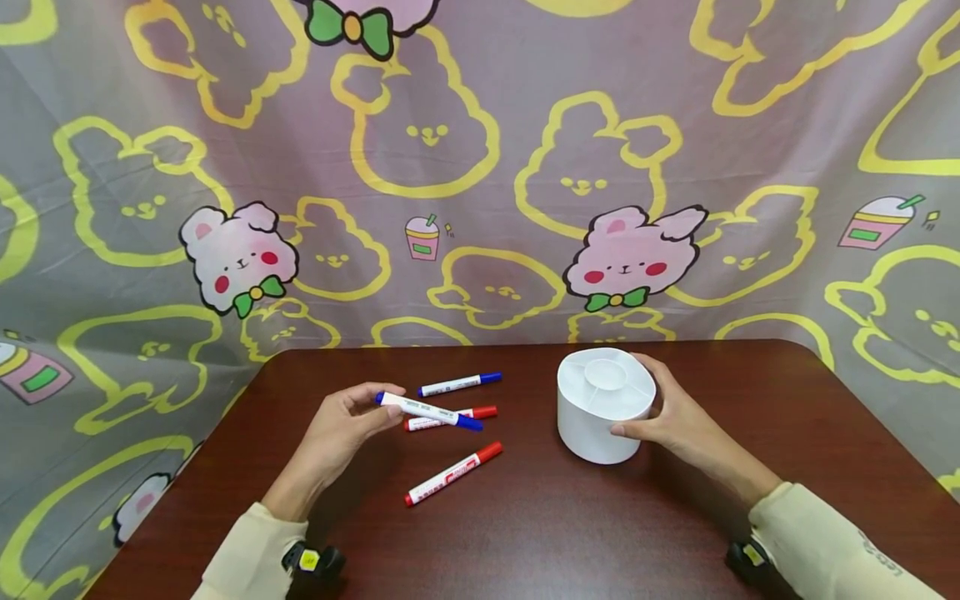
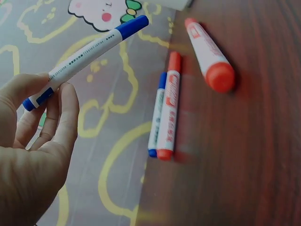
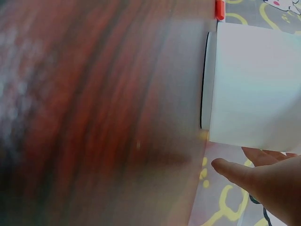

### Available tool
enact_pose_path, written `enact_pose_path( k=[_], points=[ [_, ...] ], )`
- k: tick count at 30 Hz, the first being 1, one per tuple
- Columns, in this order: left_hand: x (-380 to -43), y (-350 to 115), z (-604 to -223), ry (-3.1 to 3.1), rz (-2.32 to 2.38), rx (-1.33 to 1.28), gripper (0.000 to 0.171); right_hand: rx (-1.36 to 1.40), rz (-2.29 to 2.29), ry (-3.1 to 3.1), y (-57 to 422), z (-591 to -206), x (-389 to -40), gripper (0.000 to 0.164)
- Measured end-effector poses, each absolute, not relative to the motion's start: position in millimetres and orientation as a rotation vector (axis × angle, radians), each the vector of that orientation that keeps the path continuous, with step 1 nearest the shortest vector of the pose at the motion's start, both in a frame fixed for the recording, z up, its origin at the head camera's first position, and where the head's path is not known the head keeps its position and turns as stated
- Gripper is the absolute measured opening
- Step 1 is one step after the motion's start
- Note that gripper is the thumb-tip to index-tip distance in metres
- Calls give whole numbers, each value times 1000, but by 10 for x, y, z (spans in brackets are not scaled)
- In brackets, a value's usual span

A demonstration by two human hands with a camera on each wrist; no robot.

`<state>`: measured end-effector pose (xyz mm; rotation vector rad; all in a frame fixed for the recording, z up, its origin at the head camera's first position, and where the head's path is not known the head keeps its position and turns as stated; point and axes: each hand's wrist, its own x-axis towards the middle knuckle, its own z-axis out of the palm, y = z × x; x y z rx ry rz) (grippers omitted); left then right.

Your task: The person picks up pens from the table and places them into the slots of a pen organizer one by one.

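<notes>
Held marker [image 1: 427, 410]: slim white barrel, smooth, small printed lettering, blue at both ends; raised clear of the counter, tilted, its capped end away from the left hand.
Blue marker [image 1: 457, 385]: matching type, white and blue, lying flat, farthest of those on the counter.
Far red marker [image 1: 485, 412]: white barrel, red ends, lying flat; partly covered by the held marker in the head view.
Near red marker [image 1: 453, 474]: thicker-looking white barrel with red print, red ends, lying at a slant nearest the person.
Organizer [image 1: 592, 433]: matte white, plastic-looking, rounded wall; a round central well with thin dividers running outward; upright, right of the markers.
Counter [image 1: 555, 533]: dark reddish-brown, streaked wood-look grain, soft sheen, rounded far corners.
Backdrop cloth [image 1: 495, 208]: grey-mauve, lightly creased, printed with yellow animal outlines, pink-cheeked faces, green bows and drink cups.
Sleeves [image 1: 255, 550]: cream, one per arm, a small black device at each wrist.
Left hand [image 1: 333, 433]: thumb and fingers pinching one end of the held marker, palm lifted.
Right hand [image 1: 678, 417]: curved round the organizer's right side, thumb on the near wall, fingers behind.
</notes>
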<state>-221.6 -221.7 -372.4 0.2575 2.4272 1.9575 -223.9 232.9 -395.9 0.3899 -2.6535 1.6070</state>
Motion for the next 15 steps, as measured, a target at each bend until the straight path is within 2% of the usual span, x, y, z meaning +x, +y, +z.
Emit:
enact_pose_path(
  k=[15],
  points=[
    [-2276, -1809, -3421, 2209, 2143, 456, 35, 396, 1622, -2638, 2319, -3953, -2236, 107]
  ],
)
